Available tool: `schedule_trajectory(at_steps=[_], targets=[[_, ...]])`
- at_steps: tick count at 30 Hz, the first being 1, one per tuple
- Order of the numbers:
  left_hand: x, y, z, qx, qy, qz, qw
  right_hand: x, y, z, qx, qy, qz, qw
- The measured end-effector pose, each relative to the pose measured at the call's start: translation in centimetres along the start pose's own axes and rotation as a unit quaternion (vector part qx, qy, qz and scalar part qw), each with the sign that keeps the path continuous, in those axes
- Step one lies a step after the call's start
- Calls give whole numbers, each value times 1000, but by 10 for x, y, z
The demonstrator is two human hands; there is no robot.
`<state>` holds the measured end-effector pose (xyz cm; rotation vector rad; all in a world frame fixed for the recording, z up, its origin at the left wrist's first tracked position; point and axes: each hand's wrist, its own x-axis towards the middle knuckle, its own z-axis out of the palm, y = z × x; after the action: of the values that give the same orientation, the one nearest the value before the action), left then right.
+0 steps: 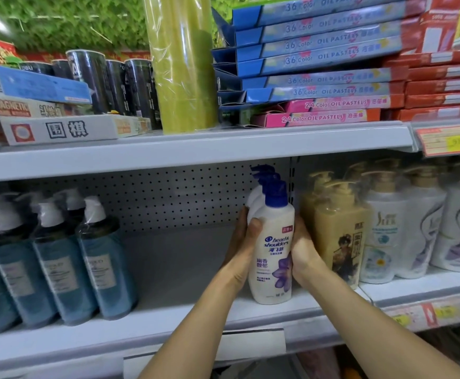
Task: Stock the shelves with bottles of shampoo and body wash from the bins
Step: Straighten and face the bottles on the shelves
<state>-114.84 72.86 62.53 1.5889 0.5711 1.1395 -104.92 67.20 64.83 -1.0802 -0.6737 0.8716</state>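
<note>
Head view looks into a lower shelf (179, 269) with a pegboard back (174, 195); above it, an upper shelf (196, 149) carries oil pastel boxes (319, 56) and a yellow roll (182, 64), none of it part of this job. On the lower shelf each product has its own column: blue bottles (105, 258) at the left, amber bottles (341, 236) and white bottles (420, 228) at the right, and a wide bare stretch between, probably the space to be filled. At the right end of that gap a shampoo bottle (274, 250) stands upright near the front lip, label out, just beside the amber bottles. Behind it, blue pumps (264, 173) mark more of the same product, so it likely heads that row and is being squared up to face the aisle. Whether its base already sits on the shelf or hangs just above it cannot be told. The left hand (244, 244) grips the bottle's left flank, fingers curled round the side and thumb (255, 225) pressed on the front. The right hand (304, 247) cups the other flank, wedged between this bottle and the amber one; its fingers run behind out of sight. Holding from both sides probably keeps the tall, top-heavy bottle from tipping as it is seated. No bin shows.
</note>
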Motion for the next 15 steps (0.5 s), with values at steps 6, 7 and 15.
schedule_trajectory(at_steps=[6,7,15], targets=[[2,-9,-12,32,35,-61,997,-6,3,9,-21,-28,33,999],[1,-10,-16,31,37,-69,996,-7,5,12,-27,-39,43,998],[-38,34,-54,-48,25,-55,997,-29,20,61,-21,-103,83,991]])
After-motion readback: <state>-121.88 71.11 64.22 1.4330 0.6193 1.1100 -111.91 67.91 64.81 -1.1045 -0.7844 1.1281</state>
